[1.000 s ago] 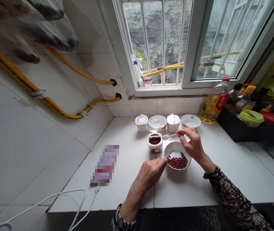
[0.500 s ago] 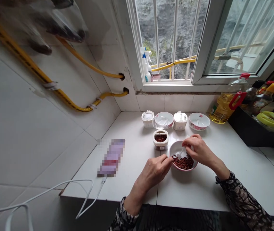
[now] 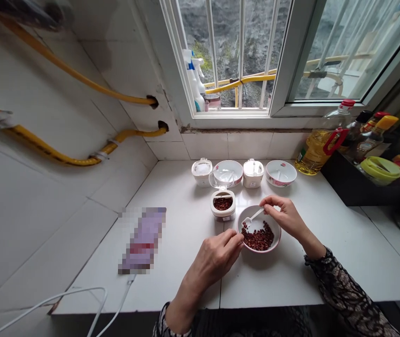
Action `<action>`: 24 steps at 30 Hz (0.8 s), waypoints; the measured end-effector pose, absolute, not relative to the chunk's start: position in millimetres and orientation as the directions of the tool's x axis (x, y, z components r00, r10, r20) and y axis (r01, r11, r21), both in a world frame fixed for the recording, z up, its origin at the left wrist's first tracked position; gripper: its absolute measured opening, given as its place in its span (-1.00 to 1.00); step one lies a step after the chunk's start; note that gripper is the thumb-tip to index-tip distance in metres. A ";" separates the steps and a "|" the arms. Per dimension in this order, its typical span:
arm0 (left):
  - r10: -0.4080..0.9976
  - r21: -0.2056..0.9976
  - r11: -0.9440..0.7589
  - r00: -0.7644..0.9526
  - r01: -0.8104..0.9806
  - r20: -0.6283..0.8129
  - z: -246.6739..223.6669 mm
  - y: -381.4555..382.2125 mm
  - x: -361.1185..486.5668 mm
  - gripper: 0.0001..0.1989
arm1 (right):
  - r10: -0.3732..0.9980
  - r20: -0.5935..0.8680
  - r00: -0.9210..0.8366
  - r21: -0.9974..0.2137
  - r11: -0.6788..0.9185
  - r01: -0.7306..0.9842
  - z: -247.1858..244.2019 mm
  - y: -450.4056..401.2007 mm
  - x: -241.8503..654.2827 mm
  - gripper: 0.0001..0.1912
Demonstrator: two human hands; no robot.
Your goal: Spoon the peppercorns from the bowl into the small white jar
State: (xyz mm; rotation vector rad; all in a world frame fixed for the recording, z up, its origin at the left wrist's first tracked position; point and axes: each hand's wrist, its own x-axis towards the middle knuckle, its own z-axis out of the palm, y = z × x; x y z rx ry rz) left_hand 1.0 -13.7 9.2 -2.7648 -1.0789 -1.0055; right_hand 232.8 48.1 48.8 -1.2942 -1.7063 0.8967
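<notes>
A white bowl (image 3: 276, 223) with a pink rim holds a heap of dark red peppercorns (image 3: 258, 238). My left hand (image 3: 219, 255) pinches the bowl's left rim between thumb and fingers. Between the fingertips of my right hand (image 3: 284, 215) is the handle of a small white spoon (image 3: 254, 217). The spoon slants down to the left, its scoop inside the bowl near the left wall, with a few peppercorns at it. Just left of the bowl stands a seasoning jar (image 3: 222, 213), its clear lid raised, with similar dark red peppercorns inside.
Along the wall stand two lidded white jars (image 3: 201, 174) (image 3: 253, 175) and two flowered bowls (image 3: 228, 172) (image 3: 281, 174). An oil bottle (image 3: 316, 147) and a black box (image 3: 343, 180) of bottles are at right. A blurred purple phone-like object (image 3: 142, 238) with a white cable (image 3: 120, 299) lies left.
The spoon has shifted toward the bowl's left side, and its handle shows more as my right hand draws back to the rim. The whole view has swung slightly right.
</notes>
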 end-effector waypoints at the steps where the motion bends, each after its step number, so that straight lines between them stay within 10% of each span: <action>1: 0.605 0.219 -0.764 0.556 0.607 0.570 9.2 -13.9 0.9 -0.79 | 0.977 0.153 -0.149 -0.904 0.199 0.379 48.4 48.4 232.9 -0.83; 14: 0.596 0.247 -0.776 0.549 0.580 0.585 10.6 -14.2 2.1 -0.81 | 0.994 -0.024 -0.107 -0.988 -0.007 0.154 52.4 51.6 237.7 -0.70; 24: 0.608 0.273 -0.774 0.547 0.572 0.576 9.2 -13.5 1.6 -0.76 | 0.989 0.148 -0.032 -0.971 0.151 0.185 62.4 53.8 228.2 -0.69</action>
